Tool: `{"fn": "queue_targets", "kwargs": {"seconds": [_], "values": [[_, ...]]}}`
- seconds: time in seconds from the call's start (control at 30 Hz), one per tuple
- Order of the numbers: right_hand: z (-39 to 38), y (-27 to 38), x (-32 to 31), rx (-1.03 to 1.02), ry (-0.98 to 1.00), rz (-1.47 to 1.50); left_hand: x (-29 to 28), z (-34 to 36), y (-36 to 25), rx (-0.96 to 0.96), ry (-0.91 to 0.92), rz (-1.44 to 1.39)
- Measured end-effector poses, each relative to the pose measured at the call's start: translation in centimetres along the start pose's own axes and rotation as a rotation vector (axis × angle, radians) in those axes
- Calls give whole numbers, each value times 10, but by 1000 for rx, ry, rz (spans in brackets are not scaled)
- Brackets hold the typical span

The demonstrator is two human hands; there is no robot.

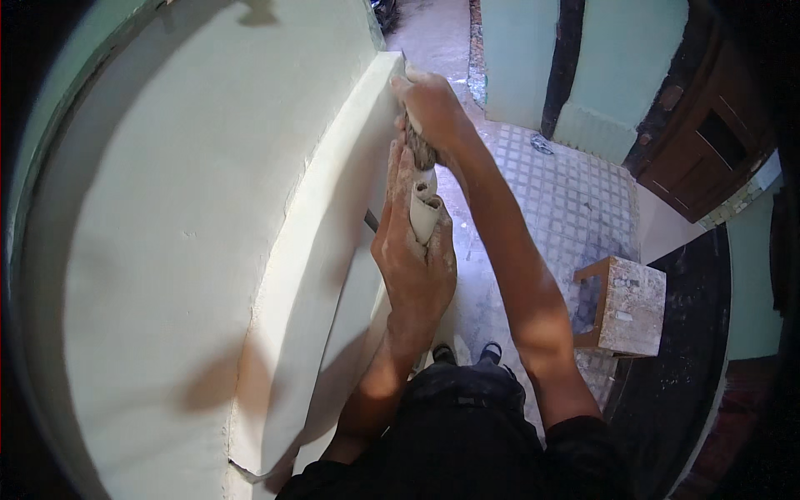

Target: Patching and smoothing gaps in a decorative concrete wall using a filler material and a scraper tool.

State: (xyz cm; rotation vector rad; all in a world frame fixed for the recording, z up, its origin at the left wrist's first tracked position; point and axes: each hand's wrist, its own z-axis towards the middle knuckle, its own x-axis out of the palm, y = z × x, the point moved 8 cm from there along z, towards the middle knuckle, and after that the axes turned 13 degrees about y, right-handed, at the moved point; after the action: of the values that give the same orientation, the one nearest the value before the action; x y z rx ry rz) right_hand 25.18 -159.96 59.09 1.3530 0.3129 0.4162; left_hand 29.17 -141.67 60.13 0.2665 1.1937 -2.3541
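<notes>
A long white ledge (317, 225) runs along the wall on my left, from the near lower left to its far end at the top. My left hand (417, 267) lies close against its right side, fingers stretched forward. Between its thumb and fingers sits a white rolled-up sheet (424, 215) with curled ends. Farther forward, my right hand (437, 112) is closed at the ledge's far end. It grips a grey, rough-looking piece (419, 152) whose near end sticks out just beyond the left fingertips; its kind is hard to make out. Pale dust coats both hands.
The plain pale wall (175, 183) fills the left side. A spattered wooden stool (631, 308) stands on the tiled floor (542, 200) at right, beside a dark slab (683, 350). A brown wooden door (708, 137) is at the far right. A small crumpled item (542, 144) lies on the tiles.
</notes>
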Motion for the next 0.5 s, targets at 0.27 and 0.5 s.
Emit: {"fn": "queue_targets", "kwargs": {"seconds": [0.27,0.5], "values": [[-45,-41,-12,-43,-79,248,8,-9,25,-17,61,99],[-48,-45,5,-78,-95,34,13,-13,38,-125,121,-162]]}}
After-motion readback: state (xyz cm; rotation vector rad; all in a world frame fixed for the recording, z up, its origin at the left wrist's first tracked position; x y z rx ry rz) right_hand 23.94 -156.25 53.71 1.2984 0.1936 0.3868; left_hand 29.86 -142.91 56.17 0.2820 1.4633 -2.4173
